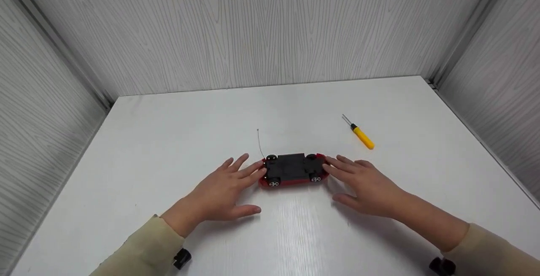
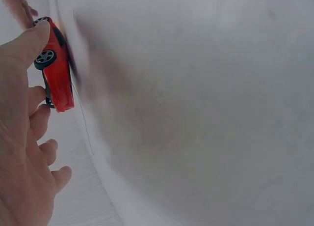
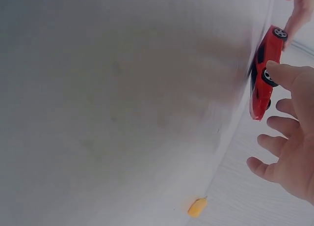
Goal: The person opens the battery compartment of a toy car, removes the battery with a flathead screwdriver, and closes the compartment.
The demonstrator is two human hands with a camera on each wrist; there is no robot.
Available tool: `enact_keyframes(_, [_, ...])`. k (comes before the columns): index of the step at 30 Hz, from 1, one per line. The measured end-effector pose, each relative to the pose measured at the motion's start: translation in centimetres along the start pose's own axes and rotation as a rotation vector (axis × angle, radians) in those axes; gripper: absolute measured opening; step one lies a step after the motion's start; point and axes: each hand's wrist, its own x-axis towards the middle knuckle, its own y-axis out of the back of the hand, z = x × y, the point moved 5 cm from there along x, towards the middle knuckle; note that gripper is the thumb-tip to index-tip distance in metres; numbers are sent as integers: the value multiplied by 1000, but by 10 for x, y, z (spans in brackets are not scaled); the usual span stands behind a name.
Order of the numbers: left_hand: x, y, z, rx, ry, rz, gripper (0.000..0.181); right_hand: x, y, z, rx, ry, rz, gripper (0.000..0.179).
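A red toy car [image 1: 291,168] lies upside down on the white table, its black underside and wheels facing up. A thin wire antenna [image 1: 259,143] sticks out from its left end. My left hand [image 1: 223,189] is spread at that end, its fingertips at the car's edge and the thumb apart. At the other end, my right hand [image 1: 367,185] has extended fingers reaching the car's edge. Both wrist views show the red side of the car [image 2: 60,78] [image 3: 265,81] beside the fingers. Neither hand is curled round it.
A screwdriver with a yellow handle [image 1: 363,137] lies behind and to the right of the car, its metal end pointing away. Grey wood-grain panels [image 1: 270,31] enclose the white table [image 1: 190,120] at the back and both sides.
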Motion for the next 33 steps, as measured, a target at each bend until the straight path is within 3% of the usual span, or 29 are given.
enact_keyframes(11, [-2,-5,2,-14,-47,39,88,3,-3,-2,-72,49,-10,69])
enact_keyframes(23, [-5,-6,5,1,-56,39,88,8,-2,2,-3,24,-4,69])
enact_keyframes(33, [-9,-5,13,34,-107,61,86,17,-3,11,34,-8,-48,70])
